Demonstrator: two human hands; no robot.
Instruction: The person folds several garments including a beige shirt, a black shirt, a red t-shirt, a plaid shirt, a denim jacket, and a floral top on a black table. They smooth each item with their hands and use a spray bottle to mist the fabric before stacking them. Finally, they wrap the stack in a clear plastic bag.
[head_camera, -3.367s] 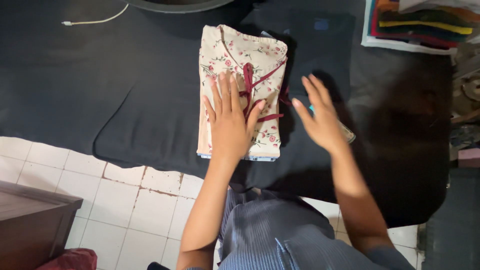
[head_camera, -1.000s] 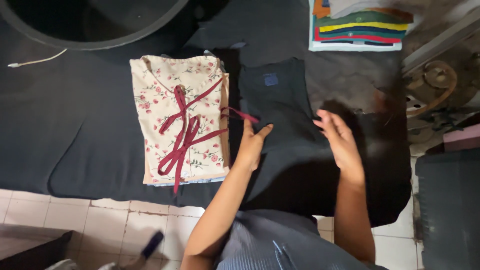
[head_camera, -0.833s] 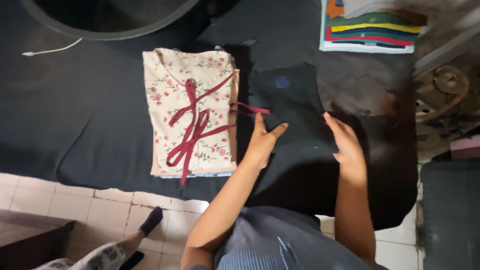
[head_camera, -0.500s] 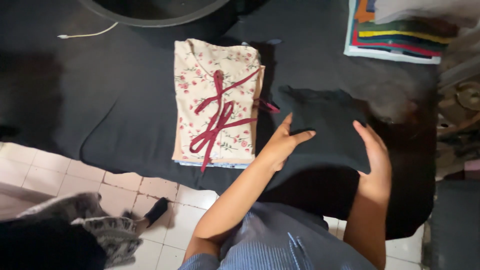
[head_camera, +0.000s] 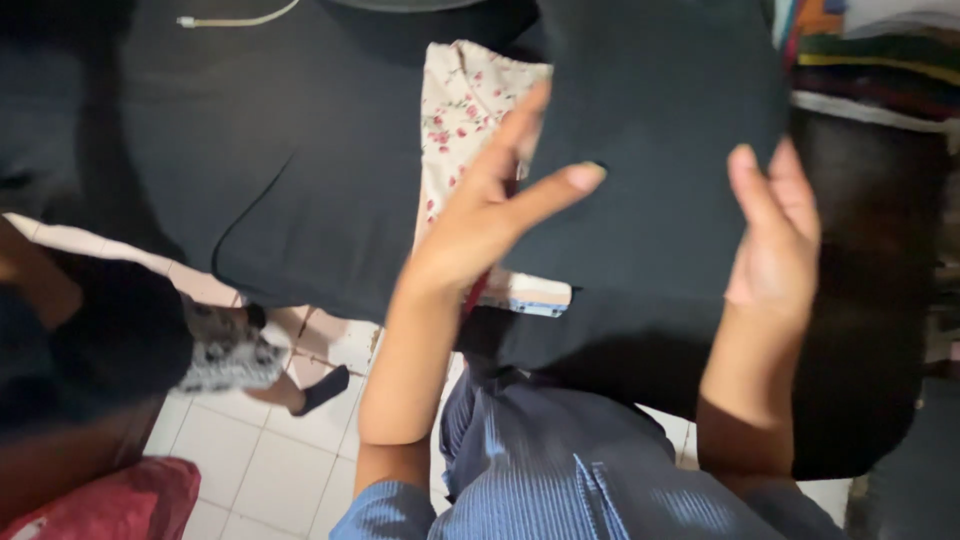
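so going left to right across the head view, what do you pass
red bundle at the bottom left corner → another person's patterned trouser leg → left hand → folded black garment held up between both hands → right hand → stack of colourful folded cloth at the top right

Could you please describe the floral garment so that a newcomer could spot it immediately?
On the black cloth-covered table, look left of the dark folded garment that both hands hold up. The folded floral garment lies there, the only cream piece with small red flowers.
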